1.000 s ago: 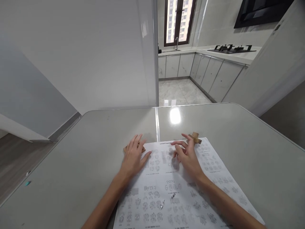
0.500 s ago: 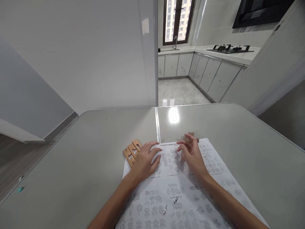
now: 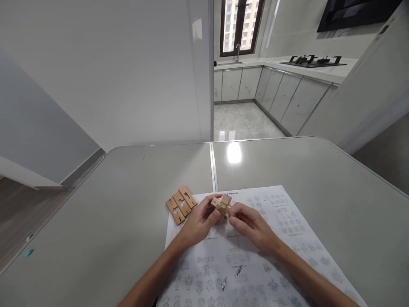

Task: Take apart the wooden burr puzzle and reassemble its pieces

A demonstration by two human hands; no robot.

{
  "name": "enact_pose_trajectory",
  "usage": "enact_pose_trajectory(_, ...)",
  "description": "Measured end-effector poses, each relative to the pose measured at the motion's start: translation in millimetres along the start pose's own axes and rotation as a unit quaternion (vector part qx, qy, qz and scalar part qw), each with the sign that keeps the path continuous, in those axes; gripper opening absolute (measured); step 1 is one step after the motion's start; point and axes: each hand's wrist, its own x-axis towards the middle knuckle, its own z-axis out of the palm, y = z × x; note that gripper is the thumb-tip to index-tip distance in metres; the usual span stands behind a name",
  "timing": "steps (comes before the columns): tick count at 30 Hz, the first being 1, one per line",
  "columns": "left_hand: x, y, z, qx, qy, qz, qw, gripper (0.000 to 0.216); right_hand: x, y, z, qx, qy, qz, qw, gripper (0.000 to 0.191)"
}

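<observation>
A small wooden burr puzzle (image 3: 224, 202), made of crossed blocks, is raised over the top of the printed sheet (image 3: 252, 260). My left hand (image 3: 203, 219) is closed on it from the left, thumb in front. At its right side, the fingers of my right hand (image 3: 251, 224) pinch the end of one pale bar. Left of my left hand lie three flat wooden pieces (image 3: 181, 205) with cut-out slots and the numbers 3, 1 and 2. Two small shiny metal pieces (image 3: 223, 283) rest on the sheet near my forearms.
The pale grey table (image 3: 111, 221) has a metal seam (image 3: 213, 166) down its middle. A small teal object (image 3: 28, 253) is at the left edge. Beyond the table stand a white panel (image 3: 128, 76) and a kitchen counter with a gas hob (image 3: 313, 62).
The wooden puzzle has come from the table behind the sheet into both hands. My right hand moved down and left; my left hand moved slightly right and closed on it.
</observation>
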Motion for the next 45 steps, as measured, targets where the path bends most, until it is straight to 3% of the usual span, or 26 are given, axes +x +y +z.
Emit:
enact_pose_trajectory(4, 2.3, -0.2, 3.4, -0.104, 0.015, -0.012, 0.994, 0.059, -0.4, 0.8, 4.8, -0.036, 0.015, -0.004, 0.999, 0.026)
enact_pose_trajectory(7, 3.7, -1.8, 1.1, -0.115, 0.045, -0.016, 0.992, 0.062, 1.2, 4.2, 7.1, -0.048, 0.067, 0.015, 0.996, 0.032)
enact_pose_trajectory(10, 4.4, -2.3, -0.9, -0.097, 0.049, -0.013, 0.994, 0.066, 3.5, 5.6, 7.1, -0.084, 0.074, 0.024, 0.993, 0.030)
enact_pose_trajectory(21, 5.2, -0.3, -0.5, -0.110, 0.052, -0.034, 0.992, 0.064, 1.4, 15.4, 5.4, -0.224, 0.123, -0.088, 0.963, 0.015)
enact_pose_trajectory(27, 4.4, 0.1, 3.9, -0.068, 0.089, -0.020, 0.993, 0.067, 2.5, 11.8, 6.6, -0.146, 0.126, -0.045, 0.980, 0.039)
enact_pose_trajectory(34, -0.9, 5.1, 11.5, 0.069, 0.114, -0.004, 0.991, 0.069, 6.4, 5.8, 3.6, -0.180, 0.130, -0.055, 0.974, 0.024)
enact_pose_trajectory(45, 0.4, 3.0, 10.9, 0.052, 0.110, 0.007, 0.993, 0.068, 8.2, 5.5, -2.8, -0.103, 0.094, -0.019, 0.990, 0.024)
